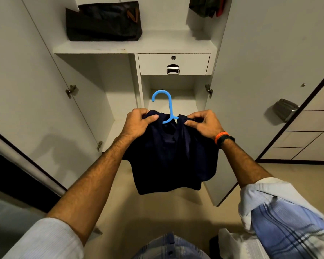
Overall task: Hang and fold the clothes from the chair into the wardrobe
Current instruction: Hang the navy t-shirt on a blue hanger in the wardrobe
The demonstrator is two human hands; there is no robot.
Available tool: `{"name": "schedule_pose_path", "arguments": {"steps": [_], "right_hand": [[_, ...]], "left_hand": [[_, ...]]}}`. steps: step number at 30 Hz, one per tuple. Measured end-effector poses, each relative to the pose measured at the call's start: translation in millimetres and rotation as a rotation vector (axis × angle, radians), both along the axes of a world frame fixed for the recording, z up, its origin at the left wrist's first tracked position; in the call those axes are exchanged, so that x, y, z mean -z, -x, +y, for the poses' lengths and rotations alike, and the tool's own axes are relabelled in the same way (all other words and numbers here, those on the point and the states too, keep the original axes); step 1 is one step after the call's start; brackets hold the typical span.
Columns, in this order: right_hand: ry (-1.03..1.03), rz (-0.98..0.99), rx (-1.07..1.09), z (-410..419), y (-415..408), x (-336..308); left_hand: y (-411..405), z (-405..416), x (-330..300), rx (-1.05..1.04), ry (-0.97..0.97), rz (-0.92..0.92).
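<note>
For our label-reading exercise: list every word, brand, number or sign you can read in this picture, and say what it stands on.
None: no readable text shows anywhere in this view.
Dark garment on the blue hanger: no print or tag visible.
Dark bag on the wardrobe shelf: no legible label; an orange-brown patch bears no letters that can be made out.
Drawer: only a lock and metal handle, no marking.
Wristband: no text readable.

Single head-worn wide-angle view faces forward and down, close over both forearms, into the open wardrobe [176, 47] just ahead.
</note>
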State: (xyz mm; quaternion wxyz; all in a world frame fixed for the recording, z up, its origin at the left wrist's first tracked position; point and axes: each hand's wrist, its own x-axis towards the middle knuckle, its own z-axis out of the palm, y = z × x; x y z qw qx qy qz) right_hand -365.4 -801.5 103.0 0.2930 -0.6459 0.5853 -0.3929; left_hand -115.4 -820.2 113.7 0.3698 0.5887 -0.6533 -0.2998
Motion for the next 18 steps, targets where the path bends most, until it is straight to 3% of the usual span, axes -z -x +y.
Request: {"name": "schedule_pose_path", "arguments": {"steps": [4, 8, 12, 15, 18], "right_hand": [[-0.008, -0.019, -0.007, 1.7, 4.0, 1.0], [-0.008, -0.066, -0.004, 1.6, 8.1, 3.0], [-0.021, -0.088, 0.014, 2.6, 9.8, 6.5], [-0.030, -0.100, 0.020, 3.2, 10.9, 7.6], [-0.035, -0.109, 0.012, 3.7, 11.0, 7.6]], "left_hand": [[-3.4, -5.2, 0.0, -0.172, 0.042, 0.148], [-7.4, -11.3, -1.6, -0.276, 0.002, -0.066], [-1.3, -7.1, -4.1, -0.099, 0.074, -0.070], [7.1, -0.4, -7.2, 0.107, 0.020, -0.058], [12.7, 1.1, -6.4, 0.147, 0.018, -0.130]]}}
